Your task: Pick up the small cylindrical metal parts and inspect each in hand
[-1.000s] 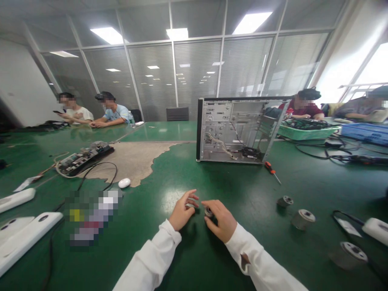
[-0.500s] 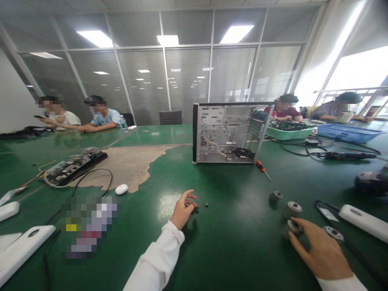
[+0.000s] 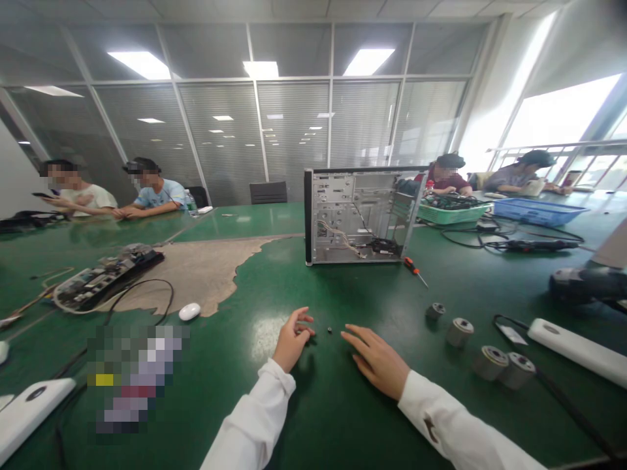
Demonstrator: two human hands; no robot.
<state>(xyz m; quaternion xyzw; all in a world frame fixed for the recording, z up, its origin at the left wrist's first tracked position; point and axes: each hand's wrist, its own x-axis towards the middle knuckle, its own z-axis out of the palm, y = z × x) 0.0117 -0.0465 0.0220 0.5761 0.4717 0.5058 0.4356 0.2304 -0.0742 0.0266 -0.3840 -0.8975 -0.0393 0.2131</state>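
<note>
A tiny dark part lies on the green table between my two hands. Just left of it is my left hand, its fingers loosely curved and apart, holding nothing. My right hand is over the table to the right of the part, fingers spread and holding nothing. Neither hand touches the part. Several metal cylinders stand at the right, among them a small one at the back and a larger one in front of it.
An open computer case stands ahead, with an orange screwdriver by its corner. A white mouse-like object and circuit assembly are left. Green and blue baskets, cables and people are further back.
My right hand has left the cylinders and moved left, near the tiny part. Two front cylinders now stand side by side. My left hand has barely moved; the view has shifted slightly.
</note>
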